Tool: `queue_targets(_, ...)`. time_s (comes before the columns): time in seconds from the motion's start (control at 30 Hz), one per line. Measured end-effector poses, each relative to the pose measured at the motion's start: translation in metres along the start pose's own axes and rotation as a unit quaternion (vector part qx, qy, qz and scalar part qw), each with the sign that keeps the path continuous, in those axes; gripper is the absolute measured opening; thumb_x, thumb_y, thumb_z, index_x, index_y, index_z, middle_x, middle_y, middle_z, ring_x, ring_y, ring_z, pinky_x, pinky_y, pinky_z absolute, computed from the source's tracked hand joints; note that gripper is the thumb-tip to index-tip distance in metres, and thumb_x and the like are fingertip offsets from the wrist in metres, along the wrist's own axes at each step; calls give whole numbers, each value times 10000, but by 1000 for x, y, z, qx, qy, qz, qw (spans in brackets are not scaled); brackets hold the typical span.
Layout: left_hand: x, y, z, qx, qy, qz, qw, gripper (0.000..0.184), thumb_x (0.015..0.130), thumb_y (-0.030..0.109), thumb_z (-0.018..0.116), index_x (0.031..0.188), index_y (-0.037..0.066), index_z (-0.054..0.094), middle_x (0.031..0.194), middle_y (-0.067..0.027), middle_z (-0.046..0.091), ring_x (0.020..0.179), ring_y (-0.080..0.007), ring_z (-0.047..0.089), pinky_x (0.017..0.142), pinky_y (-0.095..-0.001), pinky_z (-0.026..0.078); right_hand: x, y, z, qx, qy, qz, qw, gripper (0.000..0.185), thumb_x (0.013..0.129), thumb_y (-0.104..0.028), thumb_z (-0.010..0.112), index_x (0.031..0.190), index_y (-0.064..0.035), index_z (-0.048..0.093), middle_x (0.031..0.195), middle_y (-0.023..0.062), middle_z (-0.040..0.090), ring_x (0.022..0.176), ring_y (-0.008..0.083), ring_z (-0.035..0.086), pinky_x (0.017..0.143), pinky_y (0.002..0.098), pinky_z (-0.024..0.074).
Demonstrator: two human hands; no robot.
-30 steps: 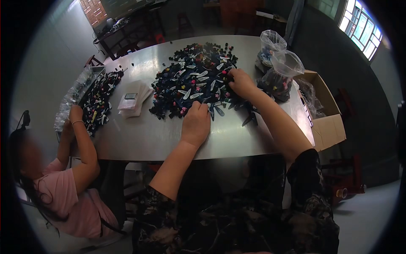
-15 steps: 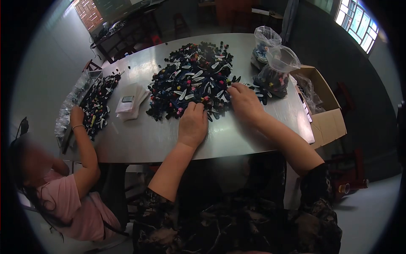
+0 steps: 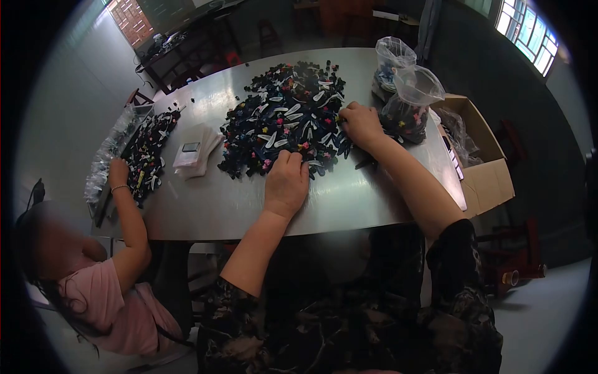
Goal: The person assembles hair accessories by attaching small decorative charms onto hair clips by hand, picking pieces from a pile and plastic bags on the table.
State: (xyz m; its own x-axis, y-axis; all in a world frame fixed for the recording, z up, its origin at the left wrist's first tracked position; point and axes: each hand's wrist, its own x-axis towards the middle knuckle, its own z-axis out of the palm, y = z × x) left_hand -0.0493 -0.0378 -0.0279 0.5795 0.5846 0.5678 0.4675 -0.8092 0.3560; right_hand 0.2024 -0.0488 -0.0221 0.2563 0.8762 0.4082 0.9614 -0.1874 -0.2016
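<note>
"Silver-grey metal makes up the tabletop (image 3: 349, 193), doesn't it? What lies in the middle of it?"

"A broad pile of hair clips (image 3: 274, 118), mostly black and dark blue, with pale slim snap clips (image 3: 293, 110) and pink, red and yellow bits mixed in."

"And the wearer's hands?"

"Both are at the pile. The left hand (image 3: 286, 184) is at its near edge, fingers curled down among the clips. The right hand (image 3: 363, 126) is at its right edge, fingers bent inward."

"Is either grip grasping something?"

"I can't tell. The backs of the hands hide the fingertips, so each grip could be loose or pinched on a clip."

"What stands beyond the right hand?"

"Two see-through plastic bags, one behind the other. The front bag (image 3: 418, 93) has dark and coloured pieces inside; the rear bag (image 3: 393, 56) is partly hidden by it. An open cardboard box (image 3: 489, 187) is just past the table's right side."

"And to the left?"

"A stack of plastic sleeves (image 3: 194, 163) with a small dark rectangular object (image 3: 190, 147) on top. Farther left is a smaller clip pile (image 3: 149, 153), where a co-worker's hand (image 3: 118, 173) reaches in, a bracelet (image 3: 120, 187) on the wrist."
</note>
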Motion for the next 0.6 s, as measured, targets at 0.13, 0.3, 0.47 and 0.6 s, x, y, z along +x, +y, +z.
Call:
queue_targets(0.13, 0, 0, -1, -5, 7, 0, 1000, 164, 866, 121, 672, 973, 32, 585, 959, -139, 542, 903, -343, 610, 783, -426, 520, 2, -9, -3, 69, -48, -39, 996, 189, 837, -106, 614, 1003, -156, 691, 1052, 102, 641, 1040, 305, 618, 928, 452, 432)
queue_targets(0.3, 2, 6, -10, 26, -14, 40, 999, 342, 830, 223, 715, 1118, 67, 618, 1142, -120, 542, 1103, -328, 537, 961, -458, 440, -23, -25, -14, 178, -104, -53, 977, 164, 832, -107, 654, 993, -111, 689, 1079, 113, 647, 1042, 293, 629, 980, 488, 412)
queue_targets(0.47, 2, 9, -14, 63, -44, 114, 990, 645, 854, 474, 684, 1408, 179, 536, 1500, -138, 394, 1415, -356, 321, 1157, -527, 237, -70, -21, -24, 53, -7, -108, 993, 395, 886, -212, 652, 1259, -90, 604, 1363, 154, 552, 1289, 325, 506, 1112, 514, 327)
queue_targets(0.6, 7, 10, 1, 93, -166, 127, 974, 781, 879, 612, 597, 1526, 228, 389, 1595, -154, 282, 1496, -344, 207, 1200, -542, 148, -81, -6, -28, -11, -95, -45, 994, 559, 955, -370, 563, 1447, -121, 468, 1539, 161, 393, 1438, 367, 332, 1163, 564, 242)
